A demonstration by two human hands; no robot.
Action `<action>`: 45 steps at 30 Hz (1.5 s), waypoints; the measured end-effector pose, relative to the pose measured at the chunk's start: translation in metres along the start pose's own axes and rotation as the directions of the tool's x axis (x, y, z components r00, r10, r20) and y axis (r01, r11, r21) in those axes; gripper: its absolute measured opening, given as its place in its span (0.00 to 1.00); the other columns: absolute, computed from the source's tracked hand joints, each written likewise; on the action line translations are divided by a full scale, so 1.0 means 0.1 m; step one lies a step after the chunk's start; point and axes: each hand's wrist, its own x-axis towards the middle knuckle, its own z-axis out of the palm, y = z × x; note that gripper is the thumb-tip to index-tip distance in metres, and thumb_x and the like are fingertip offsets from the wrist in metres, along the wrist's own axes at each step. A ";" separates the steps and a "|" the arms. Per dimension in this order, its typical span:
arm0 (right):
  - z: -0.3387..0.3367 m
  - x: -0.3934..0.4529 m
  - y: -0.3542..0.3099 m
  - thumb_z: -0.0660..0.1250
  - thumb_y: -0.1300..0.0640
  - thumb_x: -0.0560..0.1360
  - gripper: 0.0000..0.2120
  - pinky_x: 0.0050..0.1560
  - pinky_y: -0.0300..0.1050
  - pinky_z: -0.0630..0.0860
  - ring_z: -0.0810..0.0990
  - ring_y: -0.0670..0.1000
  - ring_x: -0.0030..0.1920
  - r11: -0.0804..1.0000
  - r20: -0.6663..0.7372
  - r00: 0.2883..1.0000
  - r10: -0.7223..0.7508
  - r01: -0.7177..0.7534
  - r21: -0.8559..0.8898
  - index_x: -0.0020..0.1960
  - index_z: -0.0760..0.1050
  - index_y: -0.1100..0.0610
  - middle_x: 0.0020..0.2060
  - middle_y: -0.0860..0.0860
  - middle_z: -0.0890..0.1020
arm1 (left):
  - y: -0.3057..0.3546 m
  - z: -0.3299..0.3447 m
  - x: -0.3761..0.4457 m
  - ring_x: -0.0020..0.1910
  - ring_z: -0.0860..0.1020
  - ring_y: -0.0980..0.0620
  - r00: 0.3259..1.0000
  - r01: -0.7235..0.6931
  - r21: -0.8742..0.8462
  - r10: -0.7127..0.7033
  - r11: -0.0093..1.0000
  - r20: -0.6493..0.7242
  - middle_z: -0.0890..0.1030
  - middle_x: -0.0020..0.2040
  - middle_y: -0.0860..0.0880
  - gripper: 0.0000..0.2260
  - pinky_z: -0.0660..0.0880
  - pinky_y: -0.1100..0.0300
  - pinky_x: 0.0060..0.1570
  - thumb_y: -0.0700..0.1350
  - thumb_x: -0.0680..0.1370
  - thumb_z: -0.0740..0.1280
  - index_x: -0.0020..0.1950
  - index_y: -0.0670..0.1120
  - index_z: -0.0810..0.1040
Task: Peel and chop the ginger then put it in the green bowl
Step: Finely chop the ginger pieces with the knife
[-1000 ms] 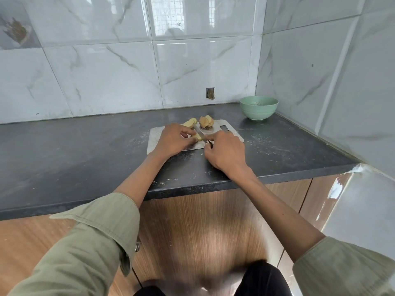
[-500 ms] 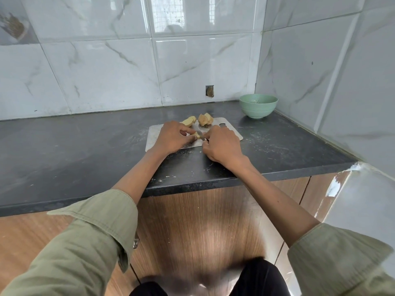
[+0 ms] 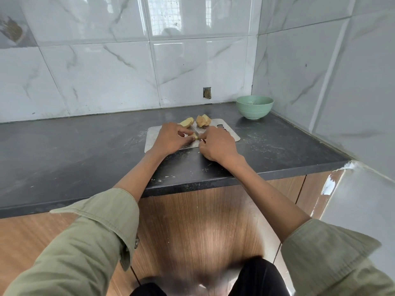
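Your left hand [image 3: 171, 138] lies on the metal cutting board [image 3: 152, 137], with its fingers curled around a small piece of ginger [image 3: 195, 136] and pinning it against the board. This small piece shows only a little, at the tips of your left fingers, between your two hands.

Your right hand [image 3: 218, 146] is closed around the handle of a knife [image 3: 195, 131]. The handle itself is hidden inside your fist, so you see only the thin blade. The blade comes out from your right fingertips and goes away from you, passing just beside the small piece of ginger, between the thumb and the fingers of your left hand. Whether the edge touches the ginger, I cannot tell.

Just beyond your left fingers, at the far edge of the board, lies a pale peeled ginger piece [image 3: 187, 122]. A little to the right of it, beyond the knife tip, sits a ginger chunk [image 3: 203, 120] that looks more brown.

The green bowl [image 3: 254, 106] stands on the dark countertop [image 3: 74, 150], well apart from your right hand, farther away and to the right, near the corner of the tiled wall [image 3: 106, 71]. Something pale lies inside it, but it is too small to name.

Both your forearms are bare, and the olive sleeves [image 3: 96, 231] are pushed back.
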 end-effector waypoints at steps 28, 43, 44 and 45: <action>0.20 0.05 0.08 0.64 0.48 0.76 0.14 0.45 0.48 0.69 0.80 0.61 0.57 0.999 -0.130 0.991 -0.031 0.026 -0.041 0.58 0.83 0.49 0.52 0.57 0.82 | -0.08 0.01 0.06 0.36 0.80 0.69 1.000 0.017 -0.058 -0.019 0.998 -0.025 0.86 0.41 0.54 0.08 0.73 0.73 0.40 0.45 0.70 0.82 0.47 0.47 0.89; 0.09 -0.03 0.09 0.66 0.49 0.74 0.18 0.49 0.47 0.75 0.81 0.58 0.56 0.986 -0.075 0.995 0.066 -0.054 0.158 0.63 0.83 0.45 0.55 0.52 0.83 | -0.11 0.00 0.07 0.38 0.81 0.67 1.000 0.017 -0.069 -0.019 0.997 -0.024 0.87 0.43 0.53 0.09 0.72 0.76 0.40 0.46 0.70 0.82 0.48 0.46 0.89; 0.08 -0.05 0.08 0.66 0.50 0.74 0.18 0.50 0.48 0.75 0.80 0.59 0.57 0.985 -0.094 0.993 0.069 -0.053 0.162 0.63 0.83 0.45 0.55 0.53 0.83 | -0.12 0.00 0.08 0.38 0.81 0.66 1.000 0.020 -0.066 -0.021 0.998 -0.021 0.87 0.44 0.53 0.09 0.72 0.76 0.40 0.46 0.71 0.82 0.48 0.46 0.89; 0.07 -0.07 0.07 0.66 0.51 0.75 0.18 0.49 0.49 0.74 0.80 0.59 0.56 0.986 -0.113 0.991 0.066 -0.047 0.161 0.63 0.83 0.45 0.54 0.54 0.83 | -0.13 0.00 0.08 0.39 0.81 0.66 0.999 0.026 -0.064 -0.027 0.998 -0.019 0.87 0.45 0.52 0.09 0.72 0.76 0.41 0.46 0.71 0.81 0.49 0.46 0.89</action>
